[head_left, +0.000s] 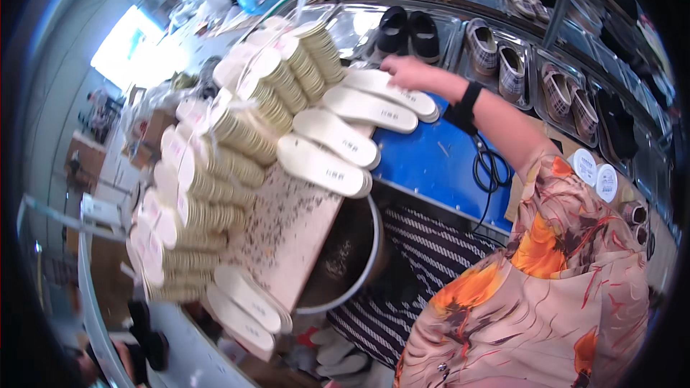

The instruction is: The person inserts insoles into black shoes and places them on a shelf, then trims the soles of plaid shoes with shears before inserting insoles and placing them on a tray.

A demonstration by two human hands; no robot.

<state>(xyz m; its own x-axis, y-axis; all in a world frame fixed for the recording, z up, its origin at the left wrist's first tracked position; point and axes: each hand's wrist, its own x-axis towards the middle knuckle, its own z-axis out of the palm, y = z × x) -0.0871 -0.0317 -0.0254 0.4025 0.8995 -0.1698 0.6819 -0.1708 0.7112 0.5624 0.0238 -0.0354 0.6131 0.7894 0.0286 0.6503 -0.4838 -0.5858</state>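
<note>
My right hand [410, 73], with a black band [468, 104] round its wrist, reaches across from the right to the far end of the board. It is over a white insole [381, 84], fingers pointing left and blurred; whether they grip it I cannot tell. Beside that insole lie another white insole [370, 108] and, nearer, a pair of insoles [327, 165] with dark print at their heels. Tall stacks of cream insoles [244, 133] stand along the board's left side. More insoles [248, 302] lie at its near end. My left hand is out of view.
The pale wooden board [287, 230] has dark specks on it. Under its edge is a round metal-rimmed container [375, 244]. Black scissors [491, 169] lie on a blue surface [410, 162]. Black shoes [407, 32] and checked shoes [496, 57] stand on metal trays behind.
</note>
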